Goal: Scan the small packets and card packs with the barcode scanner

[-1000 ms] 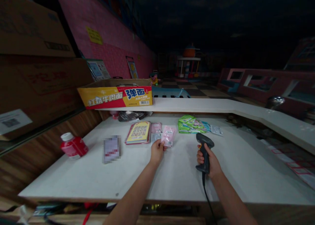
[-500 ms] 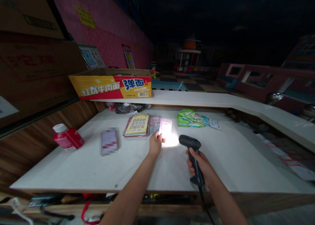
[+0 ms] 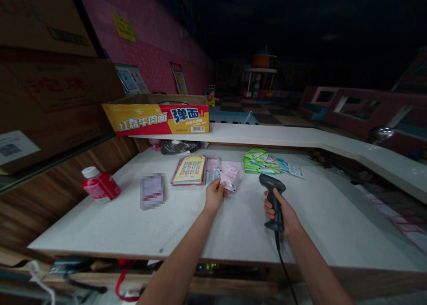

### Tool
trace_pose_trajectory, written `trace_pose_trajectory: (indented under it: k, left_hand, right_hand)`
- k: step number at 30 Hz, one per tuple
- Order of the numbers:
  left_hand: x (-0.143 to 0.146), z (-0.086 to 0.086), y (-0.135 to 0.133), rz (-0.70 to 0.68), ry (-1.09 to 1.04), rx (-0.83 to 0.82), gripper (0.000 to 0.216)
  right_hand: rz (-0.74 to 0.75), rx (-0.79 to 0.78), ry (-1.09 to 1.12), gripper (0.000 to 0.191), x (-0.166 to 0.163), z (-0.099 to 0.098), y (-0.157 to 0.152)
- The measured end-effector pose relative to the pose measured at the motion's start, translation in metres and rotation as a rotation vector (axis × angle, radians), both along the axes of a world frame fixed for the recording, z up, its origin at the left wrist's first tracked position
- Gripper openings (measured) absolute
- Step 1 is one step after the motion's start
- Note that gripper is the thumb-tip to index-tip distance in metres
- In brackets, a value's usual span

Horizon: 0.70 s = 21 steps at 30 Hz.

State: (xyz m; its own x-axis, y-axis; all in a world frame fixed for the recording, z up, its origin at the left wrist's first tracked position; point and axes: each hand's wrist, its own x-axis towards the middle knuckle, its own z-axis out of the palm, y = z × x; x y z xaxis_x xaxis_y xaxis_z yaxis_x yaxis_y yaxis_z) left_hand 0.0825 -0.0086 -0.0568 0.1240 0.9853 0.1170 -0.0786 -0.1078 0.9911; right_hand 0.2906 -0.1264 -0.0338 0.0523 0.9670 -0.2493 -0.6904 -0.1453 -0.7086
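Between the fingers of my left hand point(image 3: 214, 197) is a small pink packet point(image 3: 231, 176), gripped by its lower left edge just above the white counter point(image 3: 187, 225). My right hand point(image 3: 282, 211) is wrapped round the grip of a black barcode scanner point(image 3: 274, 198), its head pointing toward the upper left and its cord running down over the counter edge. Behind my left hand lie more pink-and-grey packets point(image 3: 214, 164). To their left is a yellow card with printed codes point(image 3: 190, 169). A fanned pile of green packets point(image 3: 262, 161) lies beyond the scanner.
At the left stand a red bottle with a white cap point(image 3: 100, 185) and a blurred-out flat item point(image 3: 152, 191). A yellow-and-red carton point(image 3: 156, 120) rests on the raised ledge point(image 3: 267, 133). Brown boxes point(image 3: 56, 91) are stacked far left. A cluttered shelf point(image 3: 110, 269) runs under the counter.
The scanner's bright light on the packet has gone out. My right hand has drawn the scanner to the right, away from the packet. The view has shifted slightly.
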Motion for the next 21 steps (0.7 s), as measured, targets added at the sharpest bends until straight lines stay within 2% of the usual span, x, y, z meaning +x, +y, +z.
trace_pose_trajectory:
  k: [5, 9, 14, 17, 21]
  left_hand:
    - [0.001, -0.006, -0.001, -0.028, -0.094, -0.063, 0.044]
    - [0.004, -0.01, 0.008, 0.035, -0.18, -0.039, 0.045]
    - [0.023, 0.008, 0.046, 0.343, -0.279, -0.143, 0.022]
    - [0.037, 0.023, 0.077, 0.447, -0.272, -0.214, 0.009]
    - [0.045, 0.028, 0.102, 0.512, -0.226, -0.257, 0.01]
  right_hand:
    - [0.01, 0.069, 0.229, 0.033, 0.022, -0.01, 0.011]
    - [0.007, 0.086, 0.329, 0.031, 0.024, -0.017, 0.011]
    - [0.036, 0.064, 0.351, 0.028, 0.023, -0.02, 0.012]
    - [0.024, 0.073, 0.355, 0.029, 0.023, -0.02, 0.013]
    - [0.017, 0.073, 0.353, 0.032, 0.023, -0.02, 0.014]
